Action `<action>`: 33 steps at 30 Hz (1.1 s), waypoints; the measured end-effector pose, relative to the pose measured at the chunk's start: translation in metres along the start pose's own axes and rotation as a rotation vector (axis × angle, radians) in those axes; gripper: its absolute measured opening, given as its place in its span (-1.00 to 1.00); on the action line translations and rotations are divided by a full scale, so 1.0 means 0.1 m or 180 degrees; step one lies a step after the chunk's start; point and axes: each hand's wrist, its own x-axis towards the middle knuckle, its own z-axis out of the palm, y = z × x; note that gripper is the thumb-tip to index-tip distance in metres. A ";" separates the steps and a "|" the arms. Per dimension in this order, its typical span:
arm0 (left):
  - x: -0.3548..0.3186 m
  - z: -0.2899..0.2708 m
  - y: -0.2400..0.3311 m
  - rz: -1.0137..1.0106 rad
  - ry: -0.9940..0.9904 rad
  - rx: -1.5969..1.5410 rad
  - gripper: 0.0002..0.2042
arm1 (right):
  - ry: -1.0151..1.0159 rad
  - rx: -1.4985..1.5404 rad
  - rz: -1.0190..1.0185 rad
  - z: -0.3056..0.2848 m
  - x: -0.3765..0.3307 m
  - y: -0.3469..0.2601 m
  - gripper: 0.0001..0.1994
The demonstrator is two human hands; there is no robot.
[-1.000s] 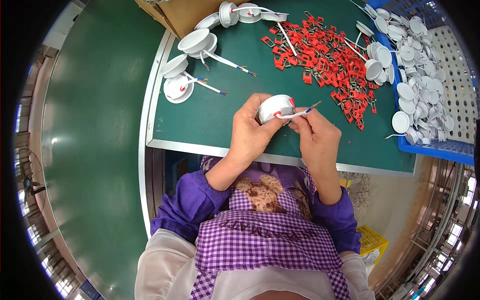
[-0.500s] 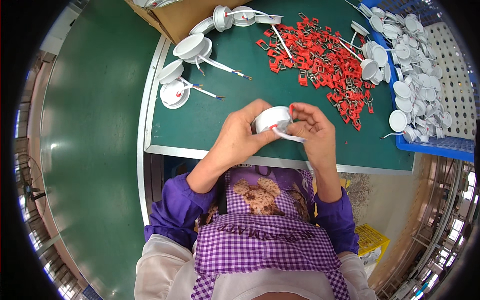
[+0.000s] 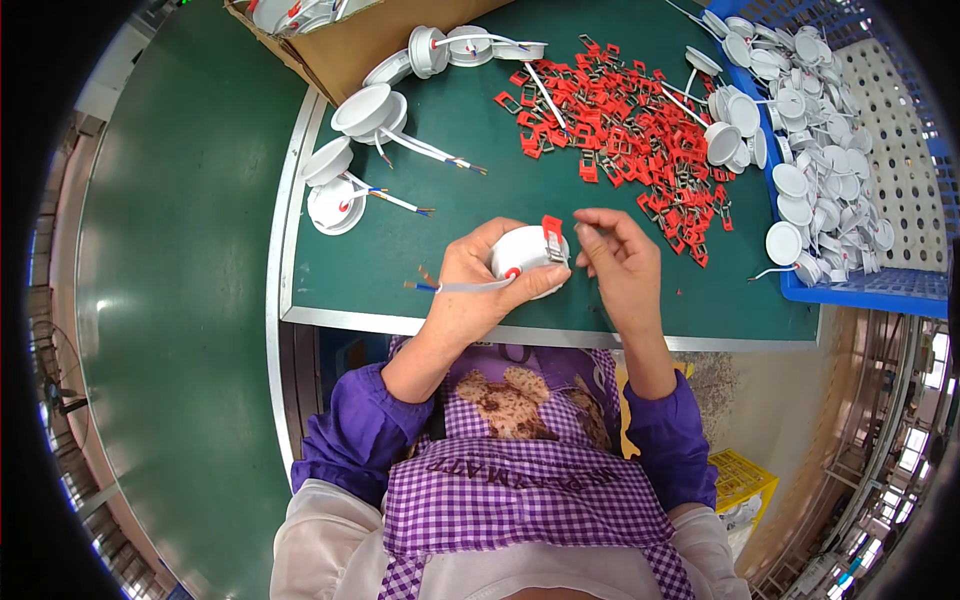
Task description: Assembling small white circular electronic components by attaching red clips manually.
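Note:
My left hand (image 3: 476, 272) is closed round a white round downlight (image 3: 520, 252) above the near part of the table. A red spring clip (image 3: 553, 236) sits on the side of the downlight that faces right. From a red grommet in the housing, a white cable (image 3: 470, 287) runs left across my fingers to bare blue and brown wire ends. Just right of the downlight, apart from it, is my right hand (image 3: 622, 265). Its thumb and forefinger are separated with nothing visible between them; the other fingers are curled.
Many red clips with metal springs (image 3: 630, 130) lie heaped beyond my hands. Several wired downlights (image 3: 362, 110) line the left and back. A cardboard box (image 3: 335, 50) stands at the back left. At the right, a blue crate (image 3: 860, 298) holds white downlights. The table's metal edge (image 3: 400, 322) runs before me.
The downlight has turned in my left hand, so its cable now points left instead of right. My right hand has come off the downlight, and the red clip shows plainly on its side.

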 end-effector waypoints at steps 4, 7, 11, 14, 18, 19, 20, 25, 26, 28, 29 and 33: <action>0.00 -0.01 0.00 -0.0298 0.0066 -0.0086 -0.77 | 0.0431 -0.0652 -0.0268 -0.10 0.31 0.12 -0.86; -0.01 -0.04 -0.01 -0.0386 0.0241 0.0016 -0.78 | 0.0684 -0.1375 -0.0483 -0.17 0.50 0.10 -0.85; -0.01 -0.04 -0.12 -0.0587 0.0429 -0.0200 -0.79 | 0.0726 -0.2310 -0.0967 -0.17 0.76 0.12 -0.79; -0.06 0.03 -0.26 -0.0738 0.0368 -0.0303 -0.79 | 0.0689 -0.3025 -0.0966 -0.11 0.88 0.12 -0.75; -0.09 0.10 -0.26 -0.0979 0.0027 -0.0601 -0.79 | 0.0420 -0.3179 -0.0750 -0.11 0.97 0.08 -0.69; -0.08 0.11 -0.23 -0.0956 -0.0120 -0.0968 -0.78 | 0.0326 -0.3107 -0.0731 -0.14 0.97 0.08 -0.69; -0.06 0.09 -0.20 -0.0813 -0.0230 -0.1020 -0.72 | 0.0330 -0.3102 -0.0723 -0.14 0.97 0.09 -0.69; -0.03 0.03 -0.09 -0.0211 -0.0419 -0.1026 -0.67 | 0.0574 -0.2819 -0.1082 -0.16 0.84 0.14 -0.74; -0.05 0.03 -0.05 -0.0168 -0.0313 -0.0961 -0.65 | 0.0562 -0.2794 -0.1086 -0.09 0.73 0.03 -0.74; -0.07 0.02 -0.02 -0.0130 -0.0215 -0.0896 -0.64 | 0.0240 -0.1484 -0.1025 -0.02 0.38 -0.27 -0.78; -0.08 0.01 -0.02 -0.0052 -0.0252 -0.0850 -0.63 | 0.0247 -0.1468 -0.1020 0.01 0.21 -0.32 -0.78; -0.09 0.05 -0.01 0.0127 -0.0402 -0.0871 -0.64 | -0.0373 0.0287 -0.0220 0.02 -0.11 -0.42 -0.82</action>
